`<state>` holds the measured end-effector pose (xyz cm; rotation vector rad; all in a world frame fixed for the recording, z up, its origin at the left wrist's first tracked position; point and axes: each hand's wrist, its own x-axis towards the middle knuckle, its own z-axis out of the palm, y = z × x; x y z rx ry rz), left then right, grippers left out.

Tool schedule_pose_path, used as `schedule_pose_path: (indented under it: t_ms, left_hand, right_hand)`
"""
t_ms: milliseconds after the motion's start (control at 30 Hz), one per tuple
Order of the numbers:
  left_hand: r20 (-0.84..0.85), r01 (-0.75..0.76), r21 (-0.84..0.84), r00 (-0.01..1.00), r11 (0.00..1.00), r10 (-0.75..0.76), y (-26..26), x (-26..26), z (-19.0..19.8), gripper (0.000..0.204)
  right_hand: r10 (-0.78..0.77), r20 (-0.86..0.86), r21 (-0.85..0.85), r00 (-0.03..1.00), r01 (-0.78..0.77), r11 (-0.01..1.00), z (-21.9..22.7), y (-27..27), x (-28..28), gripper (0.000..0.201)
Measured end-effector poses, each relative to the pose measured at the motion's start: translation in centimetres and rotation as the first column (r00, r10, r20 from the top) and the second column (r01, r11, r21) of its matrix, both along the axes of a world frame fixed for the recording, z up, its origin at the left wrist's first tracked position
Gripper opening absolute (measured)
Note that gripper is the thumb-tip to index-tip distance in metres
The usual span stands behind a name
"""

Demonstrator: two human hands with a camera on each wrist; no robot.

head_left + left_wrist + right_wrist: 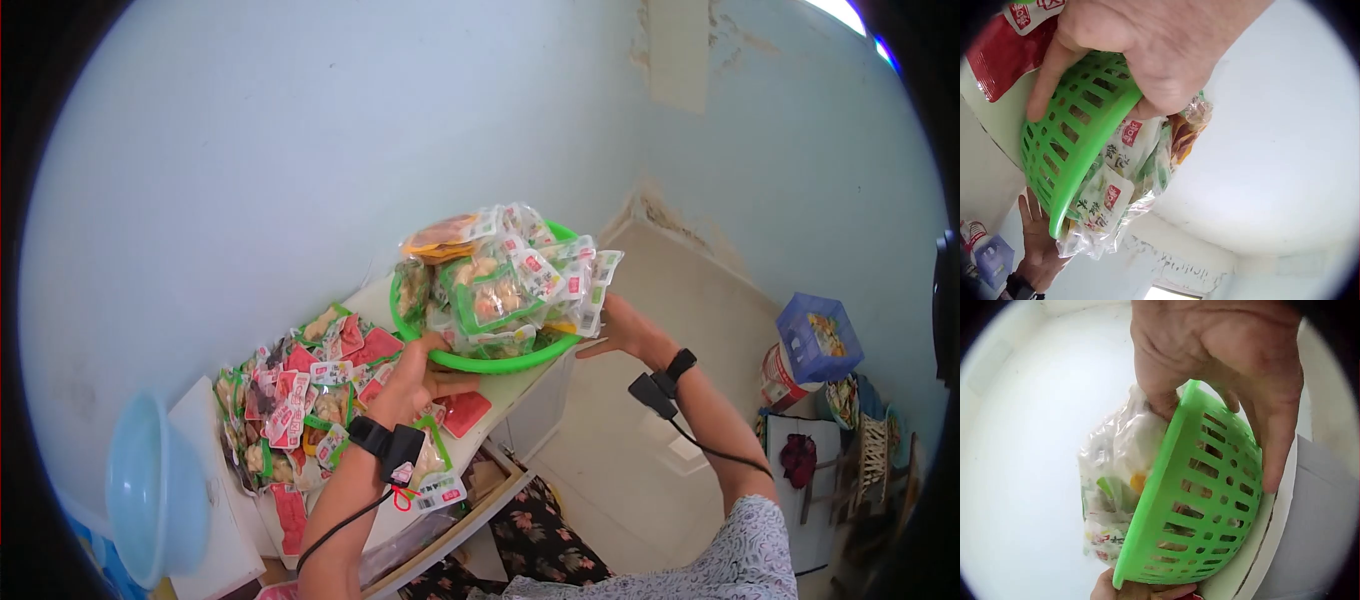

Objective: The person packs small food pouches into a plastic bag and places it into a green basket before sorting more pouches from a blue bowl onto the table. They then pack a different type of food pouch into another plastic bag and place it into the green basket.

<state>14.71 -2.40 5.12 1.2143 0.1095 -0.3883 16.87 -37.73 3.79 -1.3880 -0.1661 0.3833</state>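
Note:
A green plastic basket [500,365] with slotted sides stands at the far end of a white tabletop, heaped above its rim with clear food packets [497,300]. My left hand [412,380] grips its near left side. In the left wrist view the thumb of that hand [1154,56] hooks over the rim while the fingers spread along the slotted wall [1069,134]. On the opposite side, my right hand [632,332] holds the rim; the right wrist view shows its thumb inside the basket [1210,500] and its fingers down the outer wall.
Many red and green food packets [285,410] lie piled on the table left of the basket. A light blue basin [150,490] stands at the far left. Below the table edge is an open drawer [480,510]. A blue crate [812,340] sits on a bucket [780,380] at right.

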Motion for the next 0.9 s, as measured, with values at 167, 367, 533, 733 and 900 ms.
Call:
schedule_pose_path:
  t_ms: [167,367,533,733,900]
  left_hand:
    - [0.050,-0.061,-0.053,0.997,0.997,0.064,-0.8,-0.5,0.3,0.031]
    - [0.056,-0.117,-0.053,0.991,0.992,0.120,-0.5,0.1,-0.2,0.017]
    - [-0.035,-0.192,0.001,0.981,0.981,0.192,-1.0,0.4,0.2,0.010]
    - [-0.094,-0.216,-0.013,0.972,0.976,0.214,-1.4,1.4,-1.1,0.009]
    - [-0.146,-0.016,-0.048,0.989,0.999,0.008,0.5,5.4,-6.0,0.040]
  right_hand:
    - [0.044,0.102,0.017,0.994,-0.046,0.999,-0.4,1.0,1.1,0.058]
    - [-0.004,0.010,0.173,1.000,0.002,0.985,-1.6,1.5,0.7,0.056]
    - [-0.009,-0.117,0.195,0.993,0.032,0.980,-2.0,1.0,1.1,0.051]
    - [-0.164,-0.170,0.187,0.972,0.195,0.963,-3.7,0.8,0.8,0.050]
    - [-0.272,-0.194,0.045,0.943,0.285,0.957,-3.5,0.3,0.6,0.052]
